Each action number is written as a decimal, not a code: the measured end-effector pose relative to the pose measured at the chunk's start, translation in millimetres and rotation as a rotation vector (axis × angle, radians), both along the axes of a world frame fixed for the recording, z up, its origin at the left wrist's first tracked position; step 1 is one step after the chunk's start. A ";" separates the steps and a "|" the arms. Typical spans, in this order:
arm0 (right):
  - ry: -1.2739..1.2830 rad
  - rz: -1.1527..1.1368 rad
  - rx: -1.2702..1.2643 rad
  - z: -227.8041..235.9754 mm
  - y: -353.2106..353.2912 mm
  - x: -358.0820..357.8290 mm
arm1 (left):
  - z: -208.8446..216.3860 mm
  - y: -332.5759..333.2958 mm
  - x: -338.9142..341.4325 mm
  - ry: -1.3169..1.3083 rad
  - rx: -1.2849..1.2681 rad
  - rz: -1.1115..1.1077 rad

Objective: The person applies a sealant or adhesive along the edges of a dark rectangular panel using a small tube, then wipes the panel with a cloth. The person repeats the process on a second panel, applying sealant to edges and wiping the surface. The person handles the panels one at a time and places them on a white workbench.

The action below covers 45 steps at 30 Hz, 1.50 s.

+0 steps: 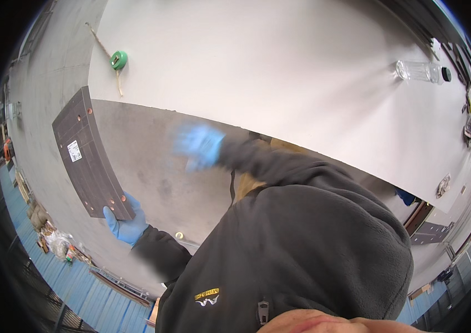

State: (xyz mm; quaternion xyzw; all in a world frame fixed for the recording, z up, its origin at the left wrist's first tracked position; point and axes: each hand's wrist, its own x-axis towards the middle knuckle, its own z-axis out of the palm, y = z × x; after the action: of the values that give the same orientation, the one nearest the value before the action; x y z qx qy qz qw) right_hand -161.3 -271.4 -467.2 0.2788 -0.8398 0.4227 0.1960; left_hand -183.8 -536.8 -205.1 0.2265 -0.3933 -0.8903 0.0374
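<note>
A long dark grey panel (pixel 88 166) with a white label and several round holes is held up at the left. My left hand (pixel 130 223), in a blue glove, grips its lower end, thumb on the near face and fingers partly hidden behind. My right hand (pixel 197 145), also blue-gloved, is out in front of my body, apart from the panel. Motion smears its fingers, and no object shows in it.
A white tabletop (pixel 257 66) spans the far side. On it are a green round reel (pixel 118 60) with a pale strip and, at the right, a clear bottle (pixel 421 72) lying with its black cap. A small yellowish ring (pixel 179 235) lies on the grey floor. Another dark panel (pixel 432 233) is at far right.
</note>
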 end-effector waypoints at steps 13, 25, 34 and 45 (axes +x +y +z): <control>-0.079 -0.287 0.342 24.0 28.7 -101.1 | 3.1 6.9 -0.9 -0.090 -0.095 0.106; -0.433 -0.528 0.299 14.6 113.0 96.4 | -0.4 65.5 -19.1 -0.033 0.048 -0.225; -1.210 -2.844 0.561 26.2 227.7 600.7 | -21.8 135.3 -18.2 -0.079 -0.009 -0.485; -0.948 -2.184 0.200 -35.4 365.7 303.1 | -13.7 101.6 6.7 -0.025 -0.036 -0.433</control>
State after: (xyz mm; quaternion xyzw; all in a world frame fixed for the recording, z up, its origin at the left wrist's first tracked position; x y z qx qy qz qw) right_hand 141.8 94.3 -502.6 -0.7521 -0.6510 0.0262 0.0998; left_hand -177.1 -435.3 -218.8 0.1471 -0.4489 -0.8675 -0.1559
